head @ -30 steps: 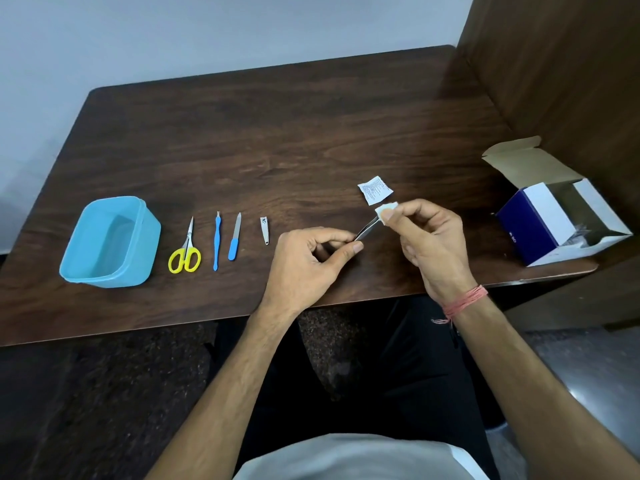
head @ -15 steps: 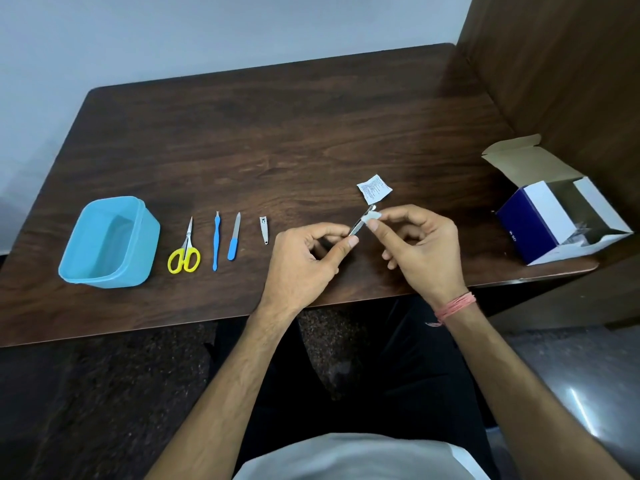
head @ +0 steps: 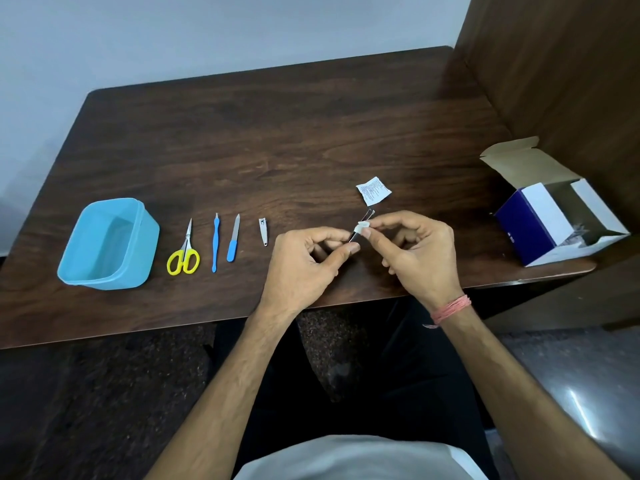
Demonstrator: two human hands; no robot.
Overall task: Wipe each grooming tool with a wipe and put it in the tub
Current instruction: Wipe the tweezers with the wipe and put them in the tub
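Note:
My left hand (head: 304, 261) pinches the near end of slim metal tweezers (head: 367, 216) above the table's front edge. My right hand (head: 419, 254) pinches a small white wipe (head: 363, 227) folded around the middle of the tweezers; the tips stick out beyond it. On the table to the left lie a small nail clipper (head: 263, 231), a blue-handled nail file (head: 233, 242), a blue cuticle tool (head: 215, 242) and yellow-handled scissors (head: 184, 252). The light blue tub (head: 143, 237) stands at the far left with nothing visible inside.
A torn white wipe sachet (head: 373, 190) lies just beyond my hands. An open blue and white cardboard box (head: 550, 220) sits at the table's right edge, against a brown wooden panel (head: 561, 64). The dark wooden table (head: 277, 133) meets a pale wall behind.
My right hand has slid the wipe from the tweezers' tip down toward the middle, closer to my left hand. The left hand has held its place.

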